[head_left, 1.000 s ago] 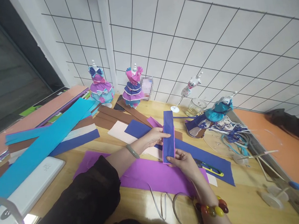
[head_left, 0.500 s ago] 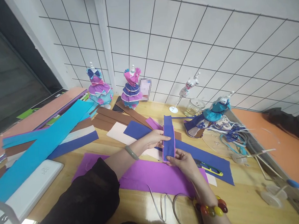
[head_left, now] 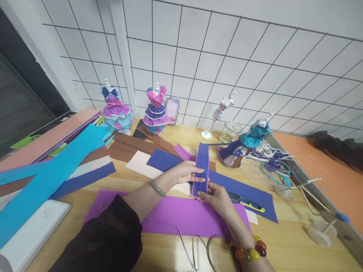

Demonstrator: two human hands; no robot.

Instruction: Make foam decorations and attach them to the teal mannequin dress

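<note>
Between both hands is a narrow dark-blue strip with purple edges, held above the table; it looks like crepe paper or cloth. My left hand pinches its left side near the middle. At the strip's lower end, my right hand grips with thumb and fingers. Underneath lies a wide purple sheet, and a larger blue piece extends to the right. Yellow-and-green thread snips rest on that blue piece, close to my right hand. A pale cord curls in front.
Two small dressed mannequins, one on the left and one beside it, stand by the grid wall. A bare mannequin, a glass jar and a tilted dressed mannequin are farther right. Turquoise strips overlap a white device.
The camera view has shifted slightly, moving the scene left. Both hands keep hold of the blue strip, which now leans a little more; the left fingers lie further across it.
</note>
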